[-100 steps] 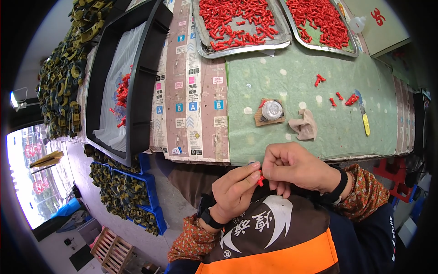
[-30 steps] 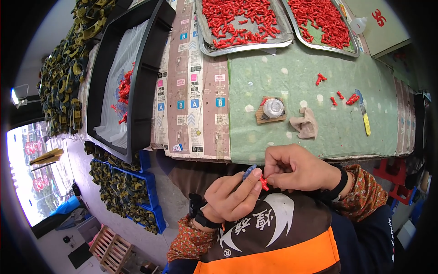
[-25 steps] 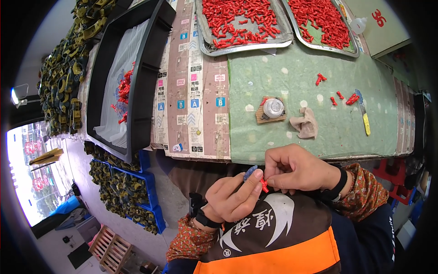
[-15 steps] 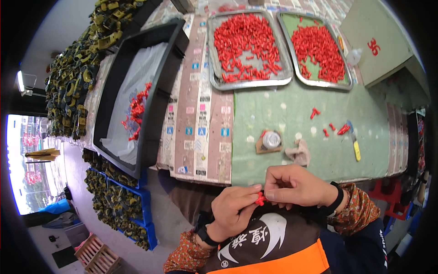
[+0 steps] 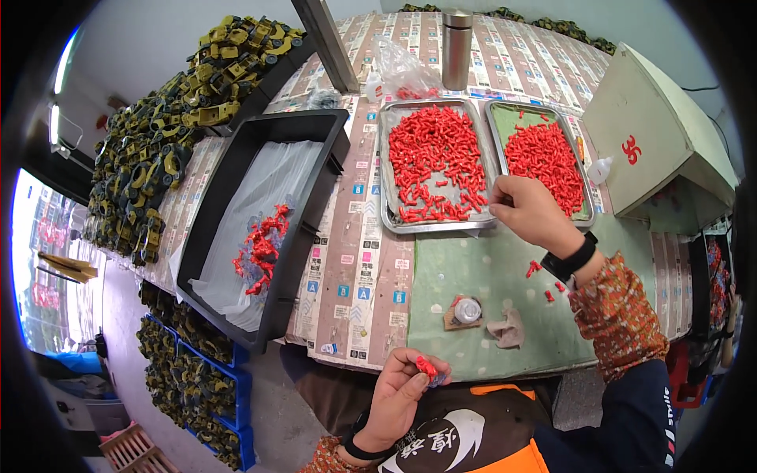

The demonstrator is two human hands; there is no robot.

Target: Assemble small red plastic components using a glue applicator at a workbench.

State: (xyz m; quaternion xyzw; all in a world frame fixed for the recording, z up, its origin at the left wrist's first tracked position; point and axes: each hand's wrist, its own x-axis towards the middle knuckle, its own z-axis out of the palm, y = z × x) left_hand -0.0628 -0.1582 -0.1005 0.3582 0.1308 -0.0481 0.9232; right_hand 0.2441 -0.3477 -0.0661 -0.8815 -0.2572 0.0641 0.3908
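My left hand (image 5: pixel 400 391), low at the table's front edge, pinches a small red plastic figure (image 5: pixel 426 366) with a clear bluish part under it. My right hand (image 5: pixel 530 211) is stretched out to the left metal tray (image 5: pixel 384 213), fingers closed at its near right corner. Whether anything sits between those fingertips cannot be made out. Many small red plastic pieces (image 5: pixel 434 158) fill that tray. A second metal tray (image 5: pixel 590 206) beside it holds more red pieces (image 5: pixel 540 154), partly behind my right hand.
At left stands a black crate (image 5: pixel 256 335) with red figures (image 5: pixel 264 248) on a white sheet. On the green mat (image 5: pixel 441 268) lie a small round container (image 5: pixel 467 310), a crumpled cloth (image 5: pixel 507 328) and loose red pieces (image 5: pixel 534 268). Behind are a steel flask (image 5: pixel 456 51) and a grey box (image 5: pixel 646 134).
My right hand has left my left hand and reached forward to the left tray. My left hand still holds the red figure, and the view has tilted up.
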